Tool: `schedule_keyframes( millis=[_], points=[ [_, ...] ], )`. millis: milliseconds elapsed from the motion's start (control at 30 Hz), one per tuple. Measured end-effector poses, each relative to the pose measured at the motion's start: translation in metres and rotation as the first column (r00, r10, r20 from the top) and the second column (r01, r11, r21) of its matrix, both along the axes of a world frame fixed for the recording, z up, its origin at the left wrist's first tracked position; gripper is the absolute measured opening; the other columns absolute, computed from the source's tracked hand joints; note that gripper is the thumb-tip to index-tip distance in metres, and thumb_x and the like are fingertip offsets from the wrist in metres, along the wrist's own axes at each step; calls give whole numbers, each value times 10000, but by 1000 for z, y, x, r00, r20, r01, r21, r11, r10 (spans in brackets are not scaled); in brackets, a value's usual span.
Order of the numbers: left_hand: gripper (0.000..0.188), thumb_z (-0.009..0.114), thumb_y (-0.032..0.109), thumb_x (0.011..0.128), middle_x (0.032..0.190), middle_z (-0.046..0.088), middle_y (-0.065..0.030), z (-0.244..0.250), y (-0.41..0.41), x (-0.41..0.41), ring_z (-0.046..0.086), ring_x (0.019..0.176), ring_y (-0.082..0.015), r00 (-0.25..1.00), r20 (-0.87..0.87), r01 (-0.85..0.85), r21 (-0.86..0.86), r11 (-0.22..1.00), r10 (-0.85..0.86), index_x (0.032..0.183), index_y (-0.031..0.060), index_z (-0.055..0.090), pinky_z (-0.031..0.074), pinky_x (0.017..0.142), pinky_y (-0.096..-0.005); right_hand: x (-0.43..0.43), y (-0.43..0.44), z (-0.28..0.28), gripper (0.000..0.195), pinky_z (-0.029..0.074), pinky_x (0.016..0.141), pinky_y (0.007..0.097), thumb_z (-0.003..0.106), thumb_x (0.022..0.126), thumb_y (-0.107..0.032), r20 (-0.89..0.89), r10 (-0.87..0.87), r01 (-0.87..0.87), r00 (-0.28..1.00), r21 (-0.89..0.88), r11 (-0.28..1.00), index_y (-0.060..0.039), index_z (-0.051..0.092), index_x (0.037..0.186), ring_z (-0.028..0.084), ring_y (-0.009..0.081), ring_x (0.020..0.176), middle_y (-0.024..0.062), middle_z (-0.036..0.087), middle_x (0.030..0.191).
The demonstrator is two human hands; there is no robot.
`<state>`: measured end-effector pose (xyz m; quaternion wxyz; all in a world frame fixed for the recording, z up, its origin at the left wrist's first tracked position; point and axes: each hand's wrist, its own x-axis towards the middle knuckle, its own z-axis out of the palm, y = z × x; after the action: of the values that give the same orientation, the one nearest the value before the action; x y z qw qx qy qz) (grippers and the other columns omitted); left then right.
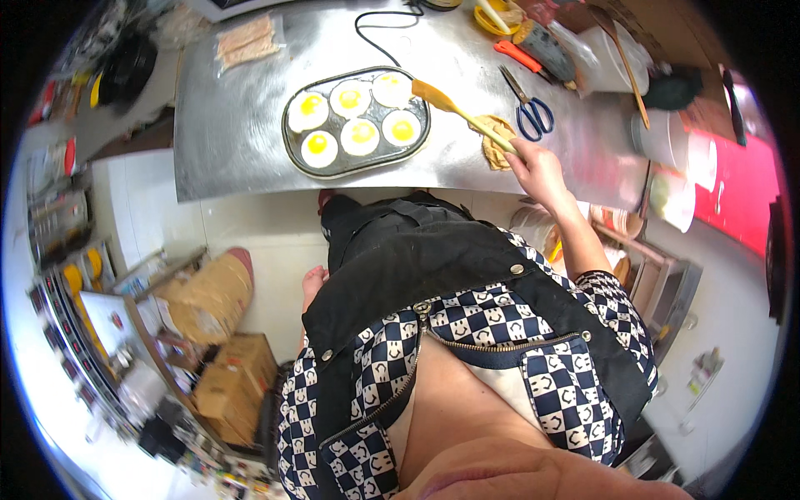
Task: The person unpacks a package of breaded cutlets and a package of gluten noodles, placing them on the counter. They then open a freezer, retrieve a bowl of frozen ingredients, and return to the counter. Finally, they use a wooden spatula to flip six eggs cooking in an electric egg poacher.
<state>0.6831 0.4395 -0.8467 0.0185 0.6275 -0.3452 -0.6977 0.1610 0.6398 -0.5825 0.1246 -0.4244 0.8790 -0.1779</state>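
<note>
My right hand (539,172) grips the pale handle of a spatula (469,117). Its orange-brown blade is over the right end of an oval electric griddle (353,169), beside the upper right egg. Several fried eggs (361,136), white with yellow yolks, lie apart from each other in two rows on the dark cooking surface. A crumpled tan cloth (494,156) rests under the spatula's handle. Low at my side hangs my left hand (314,281), partly hidden by the black apron; its fingers are too small and covered to judge.
Blue-handled scissors (535,115) and an orange-handled knife (519,56) lie on the steel table (231,169). A clear bag of pale slices (248,44) sits at the back left. Behind the griddle runs a black cord (369,39). A wooden spoon (628,69) leans across a white tub (609,69).
</note>
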Motion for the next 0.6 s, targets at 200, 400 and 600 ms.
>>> schedule_keyframes(
  millis=[200,400,600],
  points=[
    [217,506,91,876,806,598,-97,-55,-83,-4,583,698,-182,994,64,95,-80,992,-90,1061,-23,493,498,672,-288,-9,15,-5,259,461,641,401,582,803,-198,211,-426,446,880,-57,893,6,592,961,601,349,724,208,605,762],
    [185,505,78,862,872,582,-104,-1,-165,-63,579,753,-181,938,244,251,16,968,-247,1020,-17,509,500,697,-294,8,49,-37,259,464,694,408,562,806,-206,277,-646,663,711,41,748,1,602,958,601,350,768,206,618,804],
    [136,514,69,840,847,570,-84,-23,-183,-37,561,752,-153,838,251,500,0,866,-484,949,-9,541,487,669,-278,13,35,-60,201,450,718,457,525,813,-190,167,-654,652,738,73,754,-6,584,866,582,376,790,210,607,791]
  ],
)
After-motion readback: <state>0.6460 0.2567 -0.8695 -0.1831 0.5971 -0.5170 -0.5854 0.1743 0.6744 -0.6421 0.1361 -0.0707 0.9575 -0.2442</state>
